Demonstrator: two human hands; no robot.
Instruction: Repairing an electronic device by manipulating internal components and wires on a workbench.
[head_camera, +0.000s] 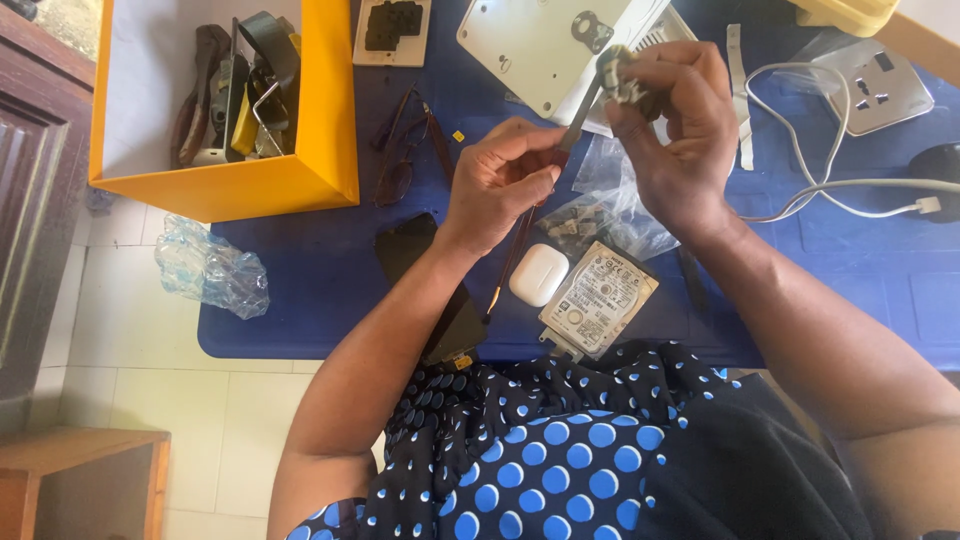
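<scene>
The left hand (500, 180) is gripping a thin brush (530, 215), its tip touching a small grey part (620, 75); the right hand (675, 130) is pinching that part above the blue counter (300, 270); a white earbud case (538, 274) and hard drive (598, 298) are lying below.

Table free btwn yellow box (250, 180) & hands (590, 160).

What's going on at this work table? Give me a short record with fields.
left hand: left hand holds a thin brush with its tip at the small part
right hand: right hand grips a small metal part
table: blue table
in front of the person: white earbud case, hard drive, black phone
far left: yellow box of tools
far right: wall socket, white cable
</scene>
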